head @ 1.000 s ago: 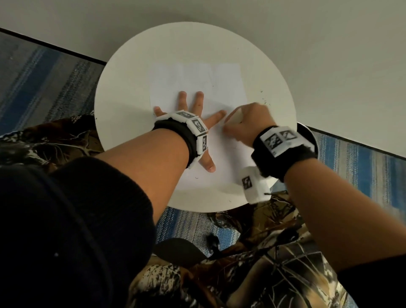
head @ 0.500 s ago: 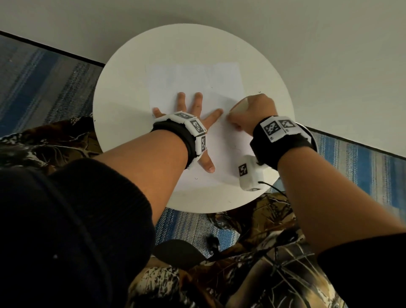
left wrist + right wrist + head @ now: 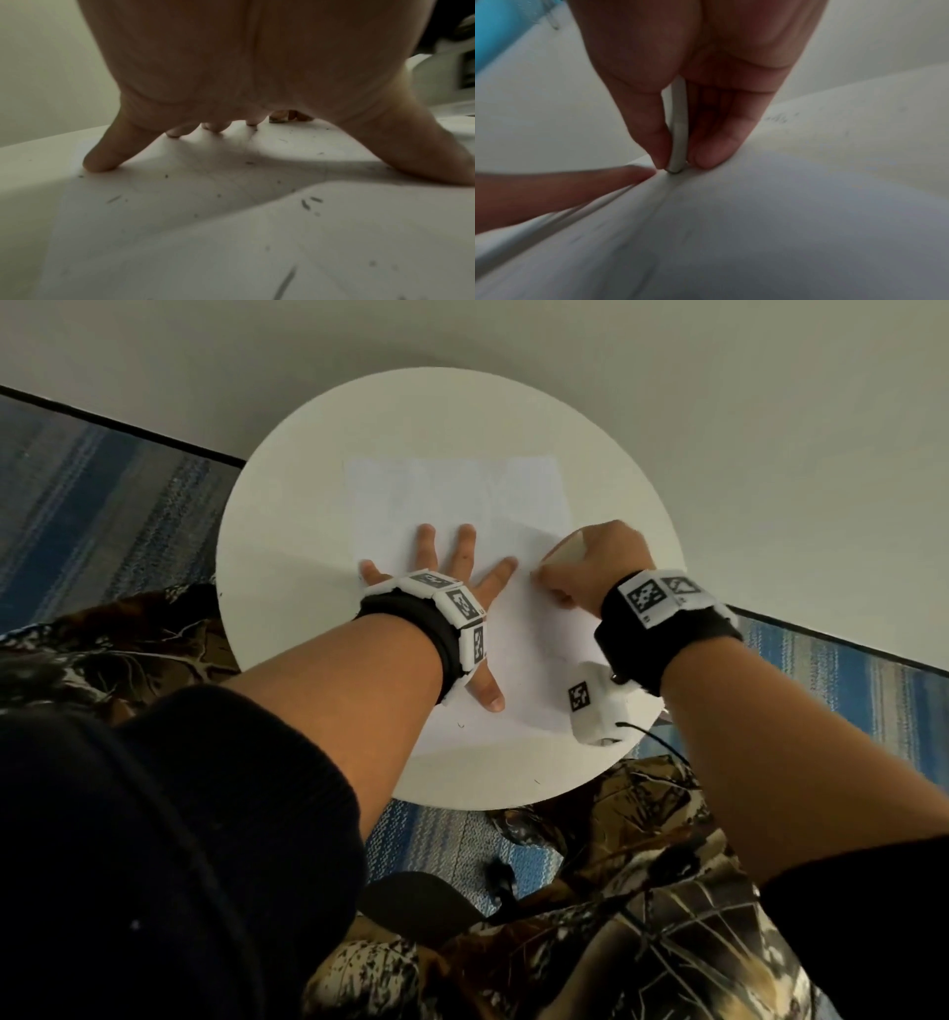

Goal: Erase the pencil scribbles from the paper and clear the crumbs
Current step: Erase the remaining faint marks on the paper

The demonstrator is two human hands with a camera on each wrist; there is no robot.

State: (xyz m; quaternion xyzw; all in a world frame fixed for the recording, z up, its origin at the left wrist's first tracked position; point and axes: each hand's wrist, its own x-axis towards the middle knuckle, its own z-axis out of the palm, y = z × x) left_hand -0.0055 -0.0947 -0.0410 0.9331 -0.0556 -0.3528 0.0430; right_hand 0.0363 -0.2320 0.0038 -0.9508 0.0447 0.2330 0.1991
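Left hand (image 3: 452, 588) spread flat on the paper (image 3: 462, 500); right hand (image 3: 590, 570) pinches the eraser (image 3: 678, 130) amid crumbs (image 3: 308, 203).

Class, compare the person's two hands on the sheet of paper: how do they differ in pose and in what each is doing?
The left hand lies spread, fingers straight, pressing the paper down; the right hand is curled. The left hand holds nothing; the right hand pinches an eraser between thumb and fingers, its tip on the sheet. The left hand sits near the paper's middle, the right hand toward its right edge. Both touch the paper on the round table.
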